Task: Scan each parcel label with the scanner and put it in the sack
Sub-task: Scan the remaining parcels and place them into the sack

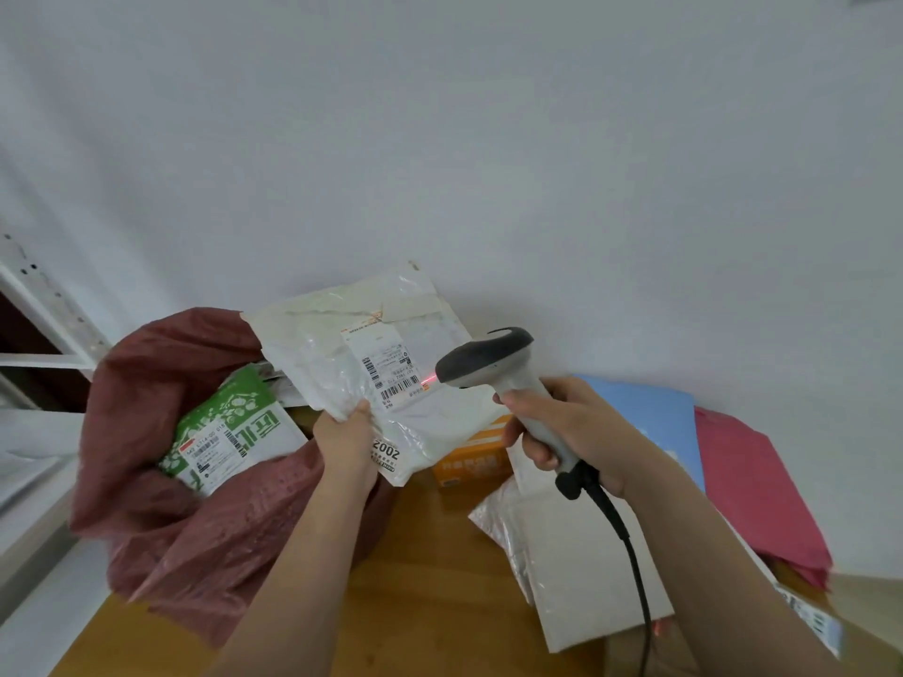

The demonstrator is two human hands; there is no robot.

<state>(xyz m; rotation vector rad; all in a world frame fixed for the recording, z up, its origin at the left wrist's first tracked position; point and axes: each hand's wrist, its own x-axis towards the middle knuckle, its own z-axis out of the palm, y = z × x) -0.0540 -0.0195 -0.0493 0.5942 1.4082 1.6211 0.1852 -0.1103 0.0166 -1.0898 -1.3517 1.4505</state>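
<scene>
A grey mailer [586, 564] lies nearest on the wooden table [430, 579], the scanner's black cable [630, 544] crossing it. Beside it to the right lie a pink mailer [752, 486] and a blue one [655, 408]; an orange box [469, 464] sits behind.

The white parcel [352, 354] is crinkled plastic, held up above the table and the sack's edge, its printed label [386, 366] with barcodes facing the camera and a red glow at the label's right edge. The left hand [342, 442] pinches its lower edge, thumb on top. The right hand [576, 432] is clenched round the handle of the scanner [493, 368], whose head sits just beside the label.

To the left the dark red sack [161, 481] gapes, a green-and-white parcel [225, 427] inside. Behind all this rises a plain white wall [488, 163], with a white shelf frame [44, 305] at far left.
</scene>
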